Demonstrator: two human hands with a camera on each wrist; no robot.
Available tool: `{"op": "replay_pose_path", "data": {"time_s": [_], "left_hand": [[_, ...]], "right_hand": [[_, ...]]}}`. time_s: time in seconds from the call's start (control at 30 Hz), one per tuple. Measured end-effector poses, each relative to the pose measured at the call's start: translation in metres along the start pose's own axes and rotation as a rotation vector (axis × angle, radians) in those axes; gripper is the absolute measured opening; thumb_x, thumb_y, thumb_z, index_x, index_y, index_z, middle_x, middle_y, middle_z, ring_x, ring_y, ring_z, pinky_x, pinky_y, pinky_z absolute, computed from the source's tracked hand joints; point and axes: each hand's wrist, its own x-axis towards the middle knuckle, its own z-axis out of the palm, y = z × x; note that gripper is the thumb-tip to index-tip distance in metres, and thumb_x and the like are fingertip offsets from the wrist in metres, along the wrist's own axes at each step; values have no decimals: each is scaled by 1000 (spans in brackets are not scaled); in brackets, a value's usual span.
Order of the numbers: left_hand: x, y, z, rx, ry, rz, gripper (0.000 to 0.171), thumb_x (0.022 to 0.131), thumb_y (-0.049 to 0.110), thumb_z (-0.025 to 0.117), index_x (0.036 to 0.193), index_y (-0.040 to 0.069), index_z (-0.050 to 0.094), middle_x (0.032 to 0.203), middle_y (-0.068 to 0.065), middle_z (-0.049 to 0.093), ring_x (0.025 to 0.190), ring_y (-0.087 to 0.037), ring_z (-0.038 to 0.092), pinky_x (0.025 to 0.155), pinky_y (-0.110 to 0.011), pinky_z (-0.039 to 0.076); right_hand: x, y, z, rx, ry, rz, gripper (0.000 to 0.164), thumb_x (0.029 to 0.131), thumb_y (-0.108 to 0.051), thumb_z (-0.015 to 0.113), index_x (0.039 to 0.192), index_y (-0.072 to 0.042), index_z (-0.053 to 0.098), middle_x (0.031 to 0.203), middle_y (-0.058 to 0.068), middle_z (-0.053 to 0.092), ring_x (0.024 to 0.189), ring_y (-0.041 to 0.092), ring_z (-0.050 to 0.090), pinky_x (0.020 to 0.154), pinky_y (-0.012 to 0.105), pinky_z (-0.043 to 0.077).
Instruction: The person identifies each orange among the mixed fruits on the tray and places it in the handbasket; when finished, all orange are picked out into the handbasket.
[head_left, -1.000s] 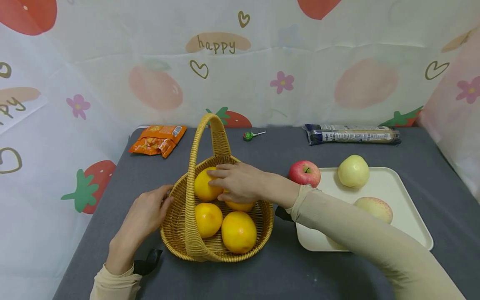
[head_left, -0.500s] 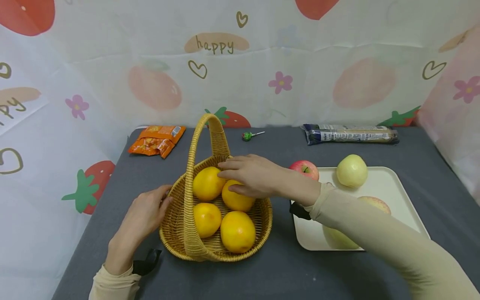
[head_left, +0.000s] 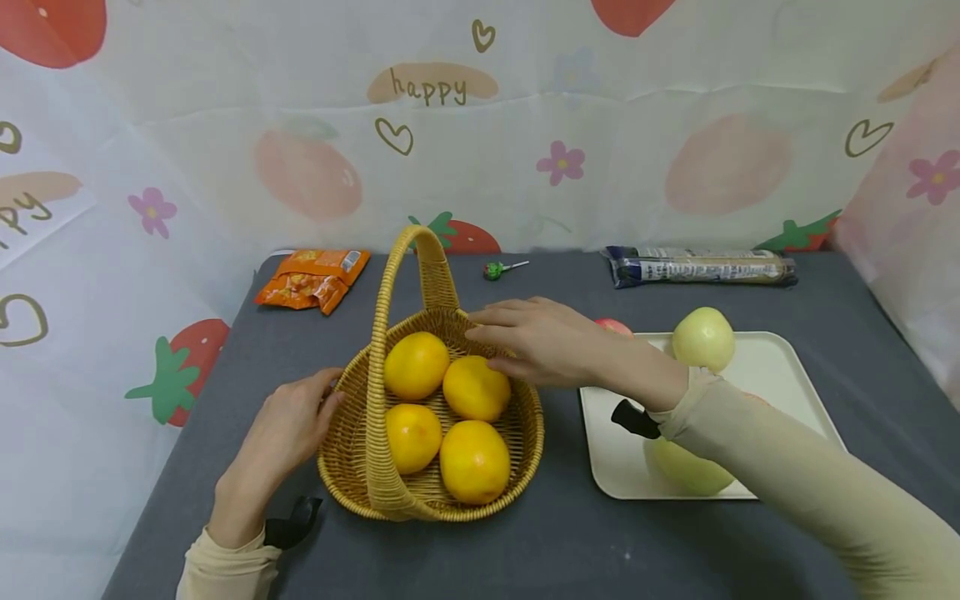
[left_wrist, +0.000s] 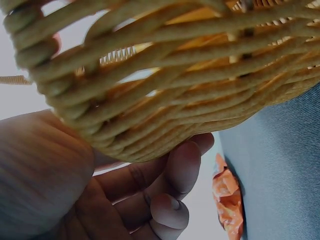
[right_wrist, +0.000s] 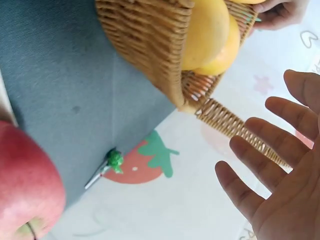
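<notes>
A wicker basket [head_left: 341,467] with a tall arched handle holds several round yellow-orange fruits [head_left: 475,462]. My left hand [head_left: 288,425] grips the basket's left rim; in the left wrist view its fingers [left_wrist: 182,167] curl against the woven side. Over the basket's right rim hovers my right hand [head_left: 551,342], palm down and holding nothing. The right wrist view has its fingers [right_wrist: 270,135] straight and spread, apart from the fruits.
Right of the basket lies a cream tray [head_left: 615,467] with pale green fruits [head_left: 703,337], partly under the right arm. A red apple [right_wrist: 25,185] sits by it. Behind are an orange snack bag [head_left: 311,279], a lollipop [head_left: 495,270] and a long wrapped package [head_left: 701,267].
My right hand has come off the fruits and moved right toward the basket's rim, its arm covering more of the tray and apple. The left hand keeps its place.
</notes>
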Motion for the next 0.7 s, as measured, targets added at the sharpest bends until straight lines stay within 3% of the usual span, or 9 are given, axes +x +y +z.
{"op": "replay_pose_path", "data": {"time_s": [0.37,0.7], "left_hand": [[0,-1,0,1,-1,1,30,96,11,60,123,-2,61,108,-20,70,83,-28,67,75,-49,56],[0,-2,-1,10,3,0,30,97,12,60,124,-1,61,109,-21,70,85,-29,68,76,-49,56]], "right_hand": [[-29,11,-2,14,42,15,43,94,-28,66,134,-15,59,143,7,56,132,29,52,102,54,47],[-66,24,-4,28,53,110,47,94,-32,65,137,-15,57,146,8,53,135,30,49,105,57,44]]}}
